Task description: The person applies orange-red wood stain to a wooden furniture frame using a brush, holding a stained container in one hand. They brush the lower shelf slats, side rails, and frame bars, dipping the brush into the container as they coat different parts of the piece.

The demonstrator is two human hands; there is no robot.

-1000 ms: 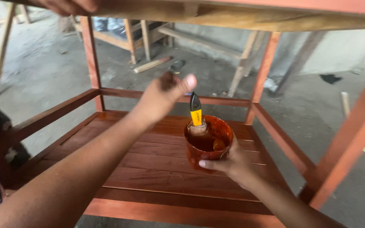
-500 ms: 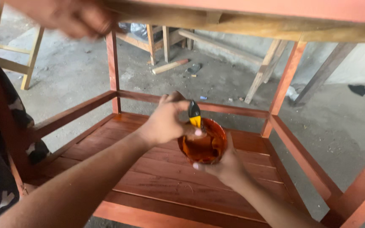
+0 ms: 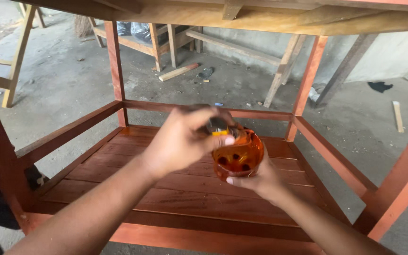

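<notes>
The right hand [image 3: 260,182] cups a small orange, stain-coated container [image 3: 239,158] from below, fingers wrapped around its base so it stays level and the liquid inside does not spill. The container is held in the air, above the red-brown slatted shelf [image 3: 175,189] of a wooden frame and clear of it. The left hand [image 3: 185,141] is closed around the dark and yellow handle of a paintbrush [image 3: 218,127], gripping it at the container's rim; the bristles are hidden, seemingly down inside the container, which would suit loading them with stain. Holding both close together keeps drips over the container. Red-stained legs and rails [image 3: 308,71] surround the shelf, under an unstained wooden top [image 3: 260,16]; beyond lies a concrete floor [image 3: 62,71] with scattered timber offcuts [image 3: 178,72].
</notes>
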